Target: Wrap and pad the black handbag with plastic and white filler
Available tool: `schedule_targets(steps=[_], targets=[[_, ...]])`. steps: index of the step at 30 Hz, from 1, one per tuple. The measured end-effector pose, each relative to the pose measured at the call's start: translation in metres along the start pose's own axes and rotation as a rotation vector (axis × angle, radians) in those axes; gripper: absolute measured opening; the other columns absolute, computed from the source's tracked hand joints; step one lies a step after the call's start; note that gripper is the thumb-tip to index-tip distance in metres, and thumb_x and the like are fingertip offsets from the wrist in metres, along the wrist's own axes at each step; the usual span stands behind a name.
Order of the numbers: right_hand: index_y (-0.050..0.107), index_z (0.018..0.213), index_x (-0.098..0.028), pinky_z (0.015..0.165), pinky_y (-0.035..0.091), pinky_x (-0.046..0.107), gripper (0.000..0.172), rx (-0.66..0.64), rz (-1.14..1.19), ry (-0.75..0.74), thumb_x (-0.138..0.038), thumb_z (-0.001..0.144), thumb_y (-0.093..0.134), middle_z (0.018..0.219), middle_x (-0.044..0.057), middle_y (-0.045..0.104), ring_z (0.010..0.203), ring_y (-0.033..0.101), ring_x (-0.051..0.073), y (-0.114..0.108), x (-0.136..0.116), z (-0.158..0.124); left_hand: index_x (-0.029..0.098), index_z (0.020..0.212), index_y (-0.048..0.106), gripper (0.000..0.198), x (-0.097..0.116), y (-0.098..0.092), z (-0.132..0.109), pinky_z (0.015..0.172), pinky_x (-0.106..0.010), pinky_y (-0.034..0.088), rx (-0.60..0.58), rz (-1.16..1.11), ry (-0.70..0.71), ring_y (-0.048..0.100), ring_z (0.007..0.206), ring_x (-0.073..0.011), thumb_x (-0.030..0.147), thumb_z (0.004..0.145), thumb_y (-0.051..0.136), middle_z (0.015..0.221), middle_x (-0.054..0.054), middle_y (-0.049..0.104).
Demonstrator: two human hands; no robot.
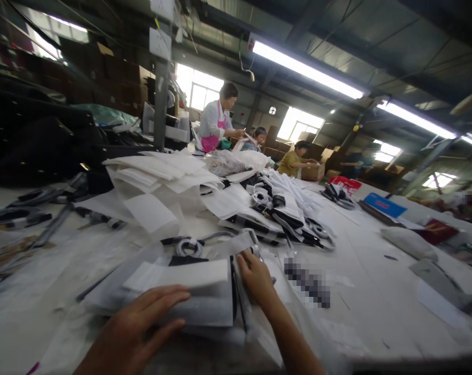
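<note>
Left hand (136,328): fingers (169,297) spread apart, flat on white padded stack (193,291). Right hand (256,278): fingers curled at the stack's far right corner (cannot tell whether they pinch it). Stack lies on white surface (369,312), near edge. Beyond: heap of white sheets (161,177), black-and-white straps (286,213). Far end: co-workers (216,122).

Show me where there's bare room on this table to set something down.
Bare table lies right of the right hand, between the heap of straps and the white bag. Ahead and left it is crowded: the left hand rests on a white stack, with piled white sheets beyond.
</note>
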State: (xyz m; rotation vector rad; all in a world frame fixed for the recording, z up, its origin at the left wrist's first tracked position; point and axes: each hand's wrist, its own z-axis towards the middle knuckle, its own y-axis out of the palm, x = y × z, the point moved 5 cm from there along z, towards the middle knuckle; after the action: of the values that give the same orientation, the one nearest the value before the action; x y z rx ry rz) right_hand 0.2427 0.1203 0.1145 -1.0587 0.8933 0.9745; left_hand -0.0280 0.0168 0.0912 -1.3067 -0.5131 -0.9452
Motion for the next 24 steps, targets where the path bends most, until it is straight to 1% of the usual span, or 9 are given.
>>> schedule_targets(steps=[3,5,6,8,10,13,17,21,24], targets=[[0.075,0.106,-0.028,0.093,0.050,0.039,0.023,-0.074,-0.153,-0.219,-0.023,0.085,0.067,0.111,0.007,0.073,0.103,0.066,0.026,-0.015,-0.018,-0.050,0.043,0.141,0.048,0.078,0.000,0.009,0.022,0.115,-0.047,0.036,-0.109,0.196,0.252,0.047,0.135,-0.0339,0.047,0.071,0.082,0.150,0.000,0.048],[0.074,0.110,-0.030,0.088,0.054,0.036,0.027,-0.165,-0.223,-0.407,-0.018,0.086,0.068,0.107,0.006,0.075,0.099,0.068,0.024,-0.015,-0.023,-0.087,0.042,0.148,0.035,0.100,-0.002,0.019,0.028,0.118,-0.054,0.028,-0.172,0.277,0.371,0.038,0.141,-0.0358,0.031,0.065,0.088,0.158,-0.002,0.035],[0.073,0.112,-0.032,0.085,0.055,0.035,0.032,-0.195,-0.249,-0.481,-0.016,0.085,0.071,0.104,0.005,0.076,0.095,0.069,0.023,-0.015,-0.021,-0.103,0.042,0.150,0.030,0.105,-0.004,0.023,0.030,0.118,-0.055,0.027,-0.192,0.307,0.398,0.035,0.142,-0.0354,0.019,0.064,0.085,0.159,-0.002,0.031],[0.069,0.120,-0.034,0.082,0.057,0.036,0.044,-0.203,-0.327,-0.605,-0.015,0.082,0.075,0.101,0.004,0.077,0.091,0.071,0.024,-0.013,-0.009,-0.130,0.042,0.153,0.020,0.111,-0.010,0.030,0.032,0.118,-0.052,0.030,-0.219,0.345,0.407,0.036,0.143,-0.0315,-0.001,0.063,0.069,0.161,-0.001,0.029],[0.063,0.129,-0.034,0.088,0.056,0.040,0.054,-0.179,-0.436,-0.679,-0.018,0.080,0.077,0.106,0.005,0.077,0.097,0.071,0.027,-0.010,0.006,-0.146,0.041,0.155,0.014,0.115,-0.015,0.033,0.033,0.118,-0.048,0.032,-0.217,0.360,0.409,0.038,0.142,-0.0275,-0.007,0.059,0.055,0.159,0.001,0.032],[0.058,0.135,-0.032,0.095,0.054,0.045,0.056,-0.132,-0.560,-0.701,-0.019,0.082,0.075,0.113,0.007,0.074,0.108,0.068,0.031,-0.003,0.022,-0.154,0.041,0.153,0.021,0.107,-0.017,0.035,0.032,0.119,-0.046,0.029,-0.196,0.367,0.452,0.040,0.141,-0.0264,-0.005,0.061,0.051,0.158,0.004,0.035],[0.059,0.130,-0.032,0.089,0.056,0.040,0.049,-0.017,-0.565,-0.657,-0.014,0.086,0.069,0.106,0.006,0.075,0.099,0.069,0.026,0.003,0.020,-0.147,0.039,0.152,0.028,0.093,-0.016,0.035,0.031,0.120,-0.045,0.028,-0.185,0.387,0.456,0.040,0.141,-0.0256,0.000,0.072,0.054,0.158,0.003,0.036],[0.057,0.130,-0.030,0.099,0.052,0.044,0.048,0.033,-0.560,-0.726,-0.011,0.087,0.067,0.115,0.008,0.071,0.113,0.064,0.026,0.010,0.014,-0.135,0.034,0.154,0.023,0.083,-0.016,0.040,0.028,0.119,-0.046,0.030,-0.207,0.498,0.506,0.039,0.141,-0.0288,0.025,0.085,0.066,0.158,-0.003,0.035],[0.058,0.128,-0.023,0.096,0.055,0.042,0.037,0.039,-0.581,-0.757,-0.016,0.092,0.062,0.116,0.011,0.068,0.114,0.062,0.026,0.013,0.020,-0.127,0.031,0.155,0.021,0.069,-0.020,0.049,0.024,0.118,-0.044,0.032,-0.162,0.640,0.639,0.039,0.141,-0.0242,0.014,0.094,0.049,0.158,-0.003,0.035]])
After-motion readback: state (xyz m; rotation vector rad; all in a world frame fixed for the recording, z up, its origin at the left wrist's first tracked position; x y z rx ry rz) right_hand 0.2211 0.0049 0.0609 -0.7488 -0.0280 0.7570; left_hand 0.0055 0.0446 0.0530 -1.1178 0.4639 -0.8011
